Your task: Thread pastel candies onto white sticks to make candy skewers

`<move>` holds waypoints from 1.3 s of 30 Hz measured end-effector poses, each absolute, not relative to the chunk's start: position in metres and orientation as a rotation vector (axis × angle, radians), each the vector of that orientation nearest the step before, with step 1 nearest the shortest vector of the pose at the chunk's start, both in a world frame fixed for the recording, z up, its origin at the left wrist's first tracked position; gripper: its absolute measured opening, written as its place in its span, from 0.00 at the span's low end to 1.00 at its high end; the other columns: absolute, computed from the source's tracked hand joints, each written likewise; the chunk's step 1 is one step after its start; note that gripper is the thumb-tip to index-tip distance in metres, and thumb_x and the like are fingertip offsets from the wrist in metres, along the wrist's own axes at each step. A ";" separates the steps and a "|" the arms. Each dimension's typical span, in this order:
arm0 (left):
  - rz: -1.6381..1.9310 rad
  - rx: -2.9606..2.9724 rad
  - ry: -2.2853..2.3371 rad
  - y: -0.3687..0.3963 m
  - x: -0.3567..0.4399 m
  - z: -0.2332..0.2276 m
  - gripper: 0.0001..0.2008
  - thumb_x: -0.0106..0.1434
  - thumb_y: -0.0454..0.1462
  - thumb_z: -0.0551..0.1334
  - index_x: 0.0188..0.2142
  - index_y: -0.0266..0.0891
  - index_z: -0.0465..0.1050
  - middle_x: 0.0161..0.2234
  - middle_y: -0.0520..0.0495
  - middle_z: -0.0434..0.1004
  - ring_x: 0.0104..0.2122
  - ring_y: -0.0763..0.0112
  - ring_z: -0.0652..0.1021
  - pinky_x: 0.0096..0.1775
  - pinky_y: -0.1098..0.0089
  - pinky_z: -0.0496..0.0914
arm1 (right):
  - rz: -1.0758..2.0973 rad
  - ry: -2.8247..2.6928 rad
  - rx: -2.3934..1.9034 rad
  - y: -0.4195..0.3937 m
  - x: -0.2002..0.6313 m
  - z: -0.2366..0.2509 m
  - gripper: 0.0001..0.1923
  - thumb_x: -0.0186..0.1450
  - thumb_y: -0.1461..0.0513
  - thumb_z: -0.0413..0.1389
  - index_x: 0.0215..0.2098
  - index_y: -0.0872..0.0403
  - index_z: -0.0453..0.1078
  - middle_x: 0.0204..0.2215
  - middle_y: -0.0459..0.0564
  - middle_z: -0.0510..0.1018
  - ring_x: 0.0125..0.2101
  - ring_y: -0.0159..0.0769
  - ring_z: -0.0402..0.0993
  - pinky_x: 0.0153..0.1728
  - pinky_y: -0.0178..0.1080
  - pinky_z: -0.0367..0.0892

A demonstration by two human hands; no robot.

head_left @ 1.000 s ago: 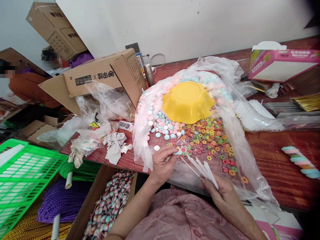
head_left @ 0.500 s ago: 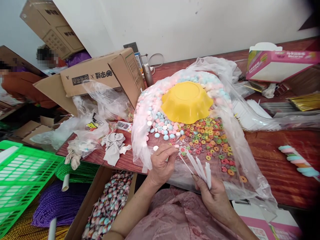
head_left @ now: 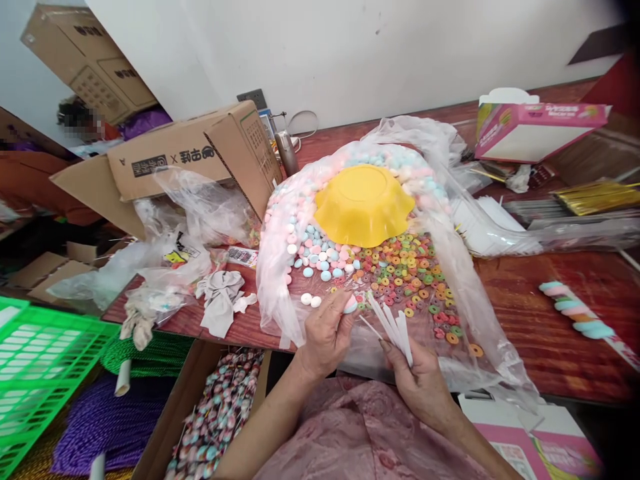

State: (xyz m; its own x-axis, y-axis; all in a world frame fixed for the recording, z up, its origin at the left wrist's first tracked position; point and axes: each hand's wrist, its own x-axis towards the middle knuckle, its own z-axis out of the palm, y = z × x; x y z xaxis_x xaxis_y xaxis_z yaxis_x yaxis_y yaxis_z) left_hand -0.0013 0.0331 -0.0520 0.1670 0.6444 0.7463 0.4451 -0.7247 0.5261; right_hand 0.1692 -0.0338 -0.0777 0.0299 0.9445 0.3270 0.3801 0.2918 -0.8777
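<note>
My left hand [head_left: 326, 337] is closed, pinching a small pink and blue marshmallow [head_left: 351, 305] at its fingertips. In my right hand [head_left: 423, 377] a fanned bundle of white sticks [head_left: 393, 327] is gripped, with one thin stick [head_left: 371, 327] pointing out toward the marshmallow. Both hands are over the near edge of a clear plastic bag [head_left: 475, 293] spread on the table. Pastel marshmallows [head_left: 326, 265] lie loose on it at the left, and fruit-coloured ring gummies [head_left: 400, 273] at the right. A yellow scalloped bowl [head_left: 365, 200] rests upside down among them.
An open cardboard box [head_left: 185, 150] stands on the table's left. A twisted marshmallow stick [head_left: 580, 313] lies at the right. Below left are a box of skewered candies [head_left: 220, 407] and a green basket [head_left: 45, 373]. Another person [head_left: 45, 183] sits at far left.
My left hand's fingertips now show a pink and blue marshmallow near the thin stick. The camera view has shifted slightly. My right hand keeps its grip on the sticks.
</note>
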 end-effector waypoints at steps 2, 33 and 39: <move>1.614 2.375 1.074 0.030 0.001 -0.055 0.25 0.64 0.28 0.63 0.60 0.39 0.67 0.50 0.37 0.80 0.51 0.61 0.79 0.53 0.61 0.76 | 0.740 -1.501 -1.270 -0.036 0.169 -0.078 0.15 0.70 0.58 0.50 0.26 0.53 0.66 0.16 0.41 0.66 0.17 0.29 0.62 0.20 0.32 0.59; -0.075 2.594 1.429 0.128 0.040 -0.016 0.07 0.56 0.28 0.60 0.28 0.36 0.77 0.30 0.40 0.77 0.36 0.56 0.78 0.39 0.63 0.70 | 0.478 -1.337 -1.385 -0.031 0.234 -0.106 0.12 0.69 0.56 0.52 0.35 0.53 0.73 0.21 0.45 0.71 0.23 0.35 0.68 0.27 0.38 0.66; -0.073 2.660 1.198 0.142 0.045 -0.012 0.12 0.59 0.30 0.57 0.35 0.39 0.80 0.33 0.43 0.77 0.36 0.61 0.77 0.36 0.67 0.68 | 0.457 -1.346 -1.346 -0.030 0.235 -0.107 0.10 0.68 0.57 0.54 0.32 0.53 0.73 0.22 0.45 0.72 0.23 0.35 0.70 0.27 0.38 0.67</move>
